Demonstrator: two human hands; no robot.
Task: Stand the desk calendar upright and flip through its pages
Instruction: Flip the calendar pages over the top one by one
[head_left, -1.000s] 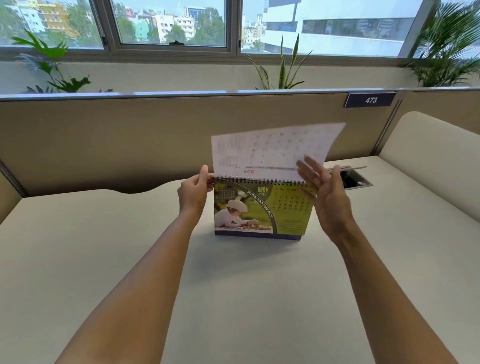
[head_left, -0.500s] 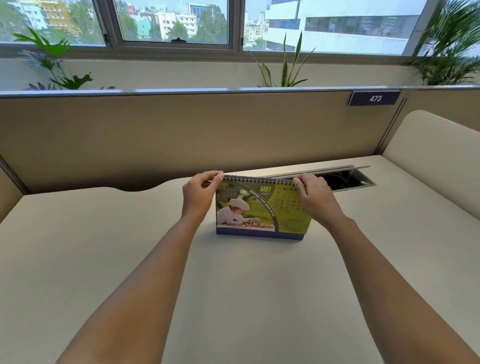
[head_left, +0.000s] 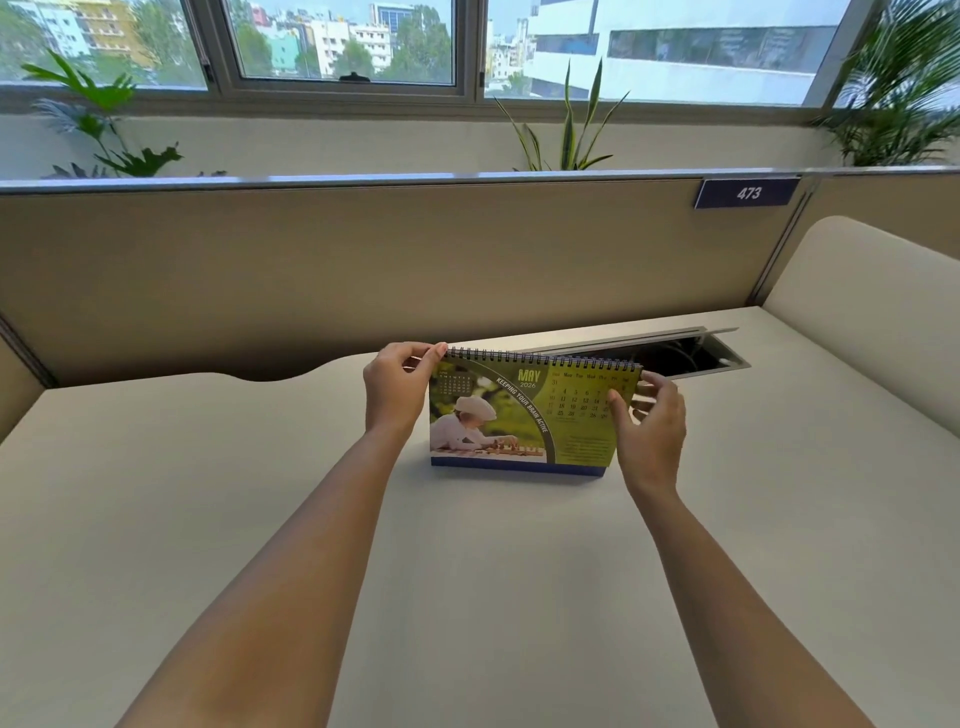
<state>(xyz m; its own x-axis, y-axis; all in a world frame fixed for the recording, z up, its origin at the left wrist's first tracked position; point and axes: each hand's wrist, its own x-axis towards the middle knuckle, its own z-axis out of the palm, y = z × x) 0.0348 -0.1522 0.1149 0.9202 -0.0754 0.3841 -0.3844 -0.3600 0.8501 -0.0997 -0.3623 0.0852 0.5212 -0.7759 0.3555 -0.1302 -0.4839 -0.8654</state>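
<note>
Left hand (head_left: 397, 387) is curled up at the top left corner of the desk calendar (head_left: 524, 415), thumb and fingertips pinching right at the end of the spiral binding (head_left: 540, 358). Right hand (head_left: 649, 426) is over at the right edge, fingers loosely bent, thumb lying on the front of the page near the date grid and the other fingers going round behind the edge. Looks like a light pinch on the page edge, though I can't really tell how many sheets it's got since the fingers hide that bit.

Both forearms reach straight out from the bottom of the view and angle in toward the calendar, wrists fairly level.

The calendar is standing upright on the beige desk (head_left: 493, 571), roughly in the middle, showing the green MAY page with a photo of a child in a white cap. Just behind it there's an open cable hatch (head_left: 691, 356) in the desk, and a partition with a 473 tag (head_left: 748, 193) further back.
</note>
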